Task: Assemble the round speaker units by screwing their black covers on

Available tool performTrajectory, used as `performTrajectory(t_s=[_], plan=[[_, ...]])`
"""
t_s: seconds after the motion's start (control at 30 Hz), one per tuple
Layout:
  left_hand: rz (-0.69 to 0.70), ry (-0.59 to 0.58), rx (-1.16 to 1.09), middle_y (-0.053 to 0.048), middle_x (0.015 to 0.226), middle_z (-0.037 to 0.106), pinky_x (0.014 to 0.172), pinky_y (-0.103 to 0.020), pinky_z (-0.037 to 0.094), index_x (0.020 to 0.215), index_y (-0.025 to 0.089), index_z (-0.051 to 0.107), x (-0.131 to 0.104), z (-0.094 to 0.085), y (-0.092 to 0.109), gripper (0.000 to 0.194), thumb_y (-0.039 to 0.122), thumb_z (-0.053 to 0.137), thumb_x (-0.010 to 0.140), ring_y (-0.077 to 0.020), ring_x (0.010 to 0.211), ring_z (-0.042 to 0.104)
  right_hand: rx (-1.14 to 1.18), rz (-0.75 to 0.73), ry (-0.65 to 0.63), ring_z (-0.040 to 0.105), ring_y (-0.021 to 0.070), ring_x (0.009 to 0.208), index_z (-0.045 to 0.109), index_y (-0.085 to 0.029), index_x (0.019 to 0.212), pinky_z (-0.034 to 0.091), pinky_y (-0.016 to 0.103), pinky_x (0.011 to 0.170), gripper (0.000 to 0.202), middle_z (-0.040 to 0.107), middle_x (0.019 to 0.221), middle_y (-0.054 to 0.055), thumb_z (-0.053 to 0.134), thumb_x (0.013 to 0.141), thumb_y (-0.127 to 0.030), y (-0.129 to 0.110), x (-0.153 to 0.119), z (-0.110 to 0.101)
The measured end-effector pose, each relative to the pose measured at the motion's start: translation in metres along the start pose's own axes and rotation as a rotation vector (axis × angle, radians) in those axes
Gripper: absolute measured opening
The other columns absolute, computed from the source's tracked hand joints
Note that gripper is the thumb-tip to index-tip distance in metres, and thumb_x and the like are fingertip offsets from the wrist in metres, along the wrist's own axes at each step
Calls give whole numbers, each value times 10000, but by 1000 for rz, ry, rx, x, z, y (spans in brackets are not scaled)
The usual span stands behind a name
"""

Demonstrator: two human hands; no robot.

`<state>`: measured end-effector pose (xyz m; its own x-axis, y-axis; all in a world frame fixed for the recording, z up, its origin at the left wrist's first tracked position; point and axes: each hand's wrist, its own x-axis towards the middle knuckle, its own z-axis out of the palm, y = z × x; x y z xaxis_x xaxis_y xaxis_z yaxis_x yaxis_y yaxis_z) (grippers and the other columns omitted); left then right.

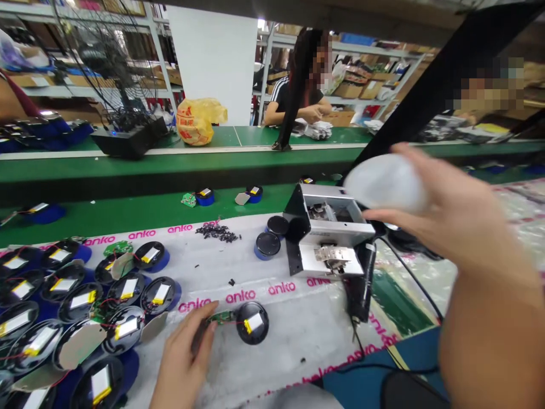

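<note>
My left hand (pixel 187 346) pinches a small green circuit board (pixel 223 317) between thumb and fingers. Thin red wires run from the board to a round black housing (pixel 257 335), which lies on the white sheet with a silver-and-yellow battery (pixel 254 323) on it. Up on the right, my right hand (pixel 451 199) is closed round a white dome-shaped cover (pixel 383 183), both blurred by motion. Below and left of the cover stands a metal fixture (pixel 332 236) with small metal parts in its tray. Two dark round housings (pixel 268 245) sit beside that fixture.
Several blue-sided housings with batteries (pixel 128 288) crowd the left side. Small black pieces (pixel 218 232) lie piled on the sheet. A green conveyor (pixel 128 199) runs behind, carrying a few housings. Across it are a yellow bag (pixel 196 122), a fan (pixel 114 62) and a seated co-worker (pixel 283 102).
</note>
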<state>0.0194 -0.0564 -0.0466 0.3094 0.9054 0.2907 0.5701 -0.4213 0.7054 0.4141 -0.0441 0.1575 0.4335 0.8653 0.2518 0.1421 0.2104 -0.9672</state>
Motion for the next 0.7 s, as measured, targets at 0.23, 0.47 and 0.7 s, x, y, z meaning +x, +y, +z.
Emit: performTrajectory(t_s=[0.23, 0.47, 0.7], plan=[[211, 100, 126, -47, 1085, 775, 913, -319, 617, 1146, 262, 684, -5, -11, 11, 276, 106, 585, 941, -201, 993, 753, -539, -207, -305, 526, 339, 1365, 767, -367, 1132, 612, 353, 898, 531, 722, 1233, -9, 867, 672, -121, 34, 22, 24], [319, 260, 150, -37, 1025, 792, 887, -399, 629, 1204, 353, 719, -23, 3, 38, 458, 27, 584, 912, -264, 1056, 735, -483, -344, -392, 731, 234, 985, 659, -316, 1305, 631, 383, 896, 400, 748, 1105, 42, 570, 944, -169, 58, -115, 95], [98, 125, -119, -29, 1064, 766, 755, -327, 679, 940, 348, 806, 2, 4, 50, 188, 278, 632, 949, -224, 902, 770, -441, -41, -765, 607, 269, 1283, 585, -374, 1404, 539, 366, 1059, 492, 585, 1454, 28, 676, 924, -429, 81, -134, 113]])
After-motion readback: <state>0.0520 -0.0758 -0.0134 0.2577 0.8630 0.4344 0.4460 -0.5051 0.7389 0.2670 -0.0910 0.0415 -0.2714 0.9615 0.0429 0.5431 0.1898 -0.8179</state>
